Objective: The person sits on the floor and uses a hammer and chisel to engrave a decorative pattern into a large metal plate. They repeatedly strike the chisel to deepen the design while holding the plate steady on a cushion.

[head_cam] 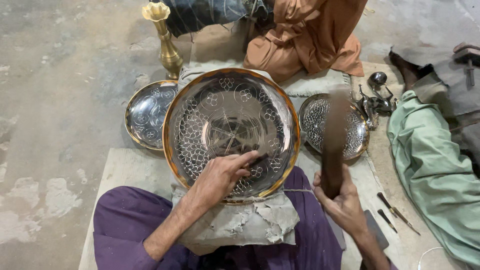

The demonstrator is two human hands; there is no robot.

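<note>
A large round metal plate point(220, 100) with an engraved flower pattern and a brass rim leans on a cloth-covered block over my purple-clad knees. My left hand point(220, 175) rests on the plate's lower part and pinches a thin dark chisel point(257, 160) against the metal. My right hand point(342, 200) grips a dark wooden mallet point(334, 140), raised and blurred with motion, to the right of the plate.
A smaller engraved plate point(147, 112) lies at the left, another point(317, 120) at the right. A brass vase point(167, 45) stands behind. Small chisels point(395, 212) lie on the mat at right. A person in orange point(305, 35) sits opposite; a green-clad leg point(430, 160) lies at right.
</note>
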